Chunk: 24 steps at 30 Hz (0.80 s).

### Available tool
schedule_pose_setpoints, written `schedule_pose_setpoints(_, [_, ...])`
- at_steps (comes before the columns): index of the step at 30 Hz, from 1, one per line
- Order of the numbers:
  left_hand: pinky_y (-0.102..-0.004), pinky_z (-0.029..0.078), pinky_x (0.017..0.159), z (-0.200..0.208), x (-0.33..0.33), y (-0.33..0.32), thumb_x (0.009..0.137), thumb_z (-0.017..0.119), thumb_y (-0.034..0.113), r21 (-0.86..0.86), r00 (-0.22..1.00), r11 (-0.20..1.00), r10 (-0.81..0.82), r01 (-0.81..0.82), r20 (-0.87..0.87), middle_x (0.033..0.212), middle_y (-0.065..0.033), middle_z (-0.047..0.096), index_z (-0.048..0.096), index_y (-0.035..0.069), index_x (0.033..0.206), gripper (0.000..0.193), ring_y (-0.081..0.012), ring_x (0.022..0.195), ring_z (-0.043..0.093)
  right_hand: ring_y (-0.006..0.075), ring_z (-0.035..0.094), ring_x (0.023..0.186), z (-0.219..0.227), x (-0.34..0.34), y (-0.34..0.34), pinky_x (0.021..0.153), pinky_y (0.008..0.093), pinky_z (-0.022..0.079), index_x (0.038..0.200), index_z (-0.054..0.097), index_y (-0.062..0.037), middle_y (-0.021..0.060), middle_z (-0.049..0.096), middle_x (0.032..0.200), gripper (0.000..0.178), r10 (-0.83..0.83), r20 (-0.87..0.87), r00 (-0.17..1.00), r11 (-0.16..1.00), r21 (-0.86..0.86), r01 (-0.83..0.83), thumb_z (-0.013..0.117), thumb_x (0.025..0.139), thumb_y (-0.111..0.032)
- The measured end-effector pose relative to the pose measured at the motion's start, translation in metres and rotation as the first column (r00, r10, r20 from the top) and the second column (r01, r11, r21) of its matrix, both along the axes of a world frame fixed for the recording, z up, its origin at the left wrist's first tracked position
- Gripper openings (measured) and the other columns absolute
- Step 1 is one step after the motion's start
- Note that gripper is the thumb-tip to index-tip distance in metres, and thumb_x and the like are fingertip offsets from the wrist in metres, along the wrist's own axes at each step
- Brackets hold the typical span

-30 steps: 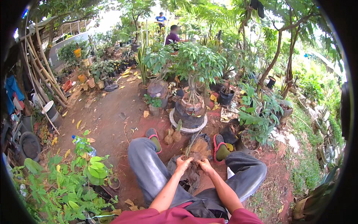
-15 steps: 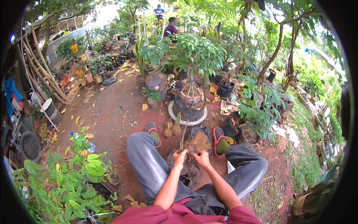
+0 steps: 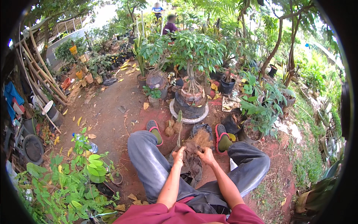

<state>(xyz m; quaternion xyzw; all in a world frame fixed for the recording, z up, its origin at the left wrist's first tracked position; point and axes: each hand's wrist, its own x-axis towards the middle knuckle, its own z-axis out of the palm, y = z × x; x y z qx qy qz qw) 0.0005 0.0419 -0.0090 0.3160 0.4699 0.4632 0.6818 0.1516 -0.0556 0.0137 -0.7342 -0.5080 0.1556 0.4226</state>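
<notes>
Between my knees, my left hand [image 3: 179,154] and my right hand [image 3: 206,155] are a little apart, both closed on a dark brown fibrous clump [image 3: 191,147]. Its fine detail is too small to tell. Just beyond it lies a heap of lighter, hair-like coconut fibre [image 3: 201,138]. A crumpled dark sheet [image 3: 192,170] hangs or lies below my hands. Black plastic [image 3: 199,128] lies behind the fibre. Ahead of my left hand are two brown fibre-wrapped balls [image 3: 169,129], one with an upright green leaf [image 3: 179,115].
A braided-trunk potted tree [image 3: 191,99] stands ahead on a round pale base [image 3: 175,112]. Black pots [image 3: 233,121] are beyond my right foot. A leafy shrub [image 3: 71,183] and a plastic bottle [image 3: 93,148] are at left. Two people [image 3: 170,27] are far back.
My hands have moved slightly apart, with the brown clump spread between them. The view has shifted a little.
</notes>
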Motion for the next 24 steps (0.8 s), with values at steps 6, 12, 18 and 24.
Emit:
schedule_pose_setpoints(6, [-0.0329,0.049,0.064,-0.022,-0.013,0.020,0.069,0.077,0.011,0.003,0.892,0.921,0.379,-0.391,-0.248,0.081,-0.0063,0.062,0.060,-0.004,0.086,0.028,-0.0183,0.068,0.058,0.0126,0.057,0.063,-0.022,0.056,-0.020,0.057,0.0320,0.044,0.091,0.068,0.0054,0.0089,0.064,0.070,0.032,-0.188,-0.304,0.934,0.980,-0.117,0.159,0.067,0.085,-0.026])
schedule_pose_setpoints(12, [-0.0295,0.045,0.056,-0.058,-0.008,0.008,0.066,0.080,0.014,-0.133,0.963,0.979,0.119,-0.155,-0.242,0.079,-0.0045,0.059,0.055,-0.003,0.095,0.042,-0.0122,0.063,0.053,0.0169,0.059,0.067,-0.044,0.057,-0.005,0.061,0.0357,0.046,0.085,0.064,0.0077,0.0130,0.064,0.070,0.037,-0.326,-0.422,0.846,0.939,-0.044,0.340,0.060,0.090,-0.029])
schedule_pose_setpoints(18, [-0.0323,0.052,0.067,-0.081,-0.008,0.009,0.066,0.083,0.020,-0.220,0.933,0.965,0.055,-0.141,-0.355,0.087,-0.0099,0.062,0.050,-0.005,0.108,0.058,-0.0187,0.071,0.060,0.0152,0.050,0.061,-0.040,0.036,-0.003,0.056,0.0378,0.042,0.076,0.058,0.0074,0.0116,0.059,0.064,0.042,-0.254,-0.370,0.894,0.965,-0.035,0.259,0.061,0.091,-0.032])
schedule_pose_setpoints(24, [-0.0362,0.050,0.047,-0.103,-0.013,0.006,0.071,0.080,0.025,-0.234,0.935,0.951,0.116,-0.201,-0.334,0.078,-0.0129,0.064,0.050,-0.004,0.109,0.057,-0.0211,0.051,0.060,0.0129,0.049,0.075,-0.031,0.024,-0.015,0.067,0.0331,0.042,0.094,0.060,0.0057,0.0064,0.057,0.079,0.044,-0.193,-0.420,0.887,0.978,-0.157,0.138,0.054,0.095,-0.038])
